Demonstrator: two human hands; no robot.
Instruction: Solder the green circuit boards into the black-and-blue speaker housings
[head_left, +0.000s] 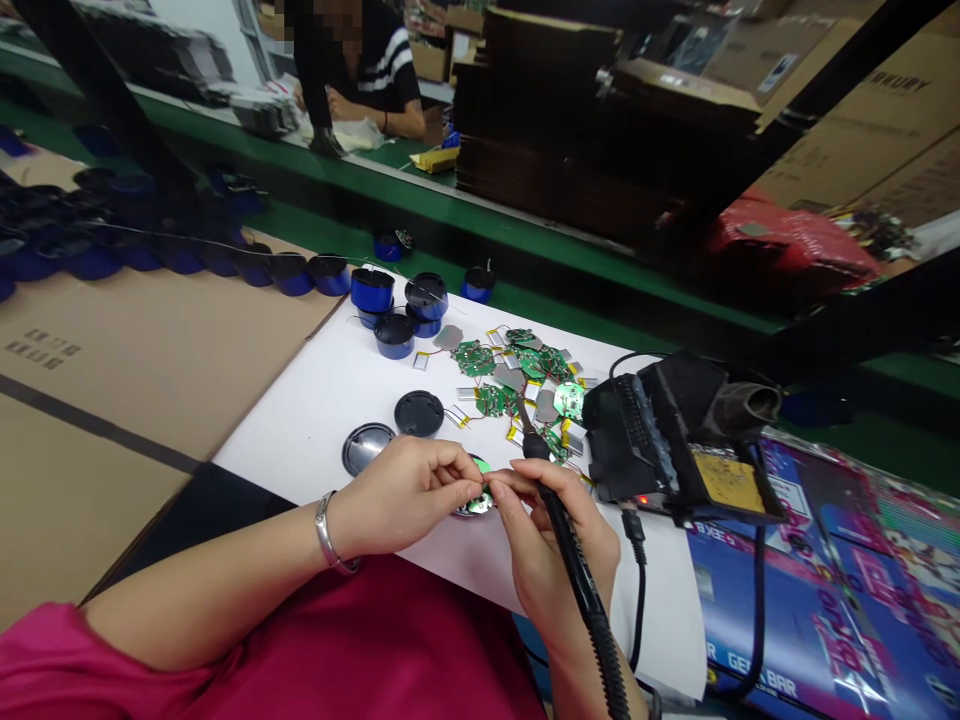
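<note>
One circuit board (pixel 481 503) is sitting at the desk's (pixel 300 440) near side. Left hand (pixel 420 492) is pinching tightly, contents too small to tell; right hand (pixel 566 525), likewise, is also holding a soldering iron (pixel 564 540); wrist drift risking its tip scorching batteries (pixel 574 437).

The person wears a broad silver-coloured metal bangle (pixel 324 532), curved and shiny, round the left wrist. Farther up that arm from the bangle sits a loose deep-pink cloth sleeve (pixel 45 650), creased and softly glossy. Below and right of the bangle spreads the garment's deep-pink cloth front (pixel 390 640), shallowly folded. The left hand (pixel 409 495), just beyond the bangle, and the right hand (pixel 562 540), across from it, are bare.
</note>
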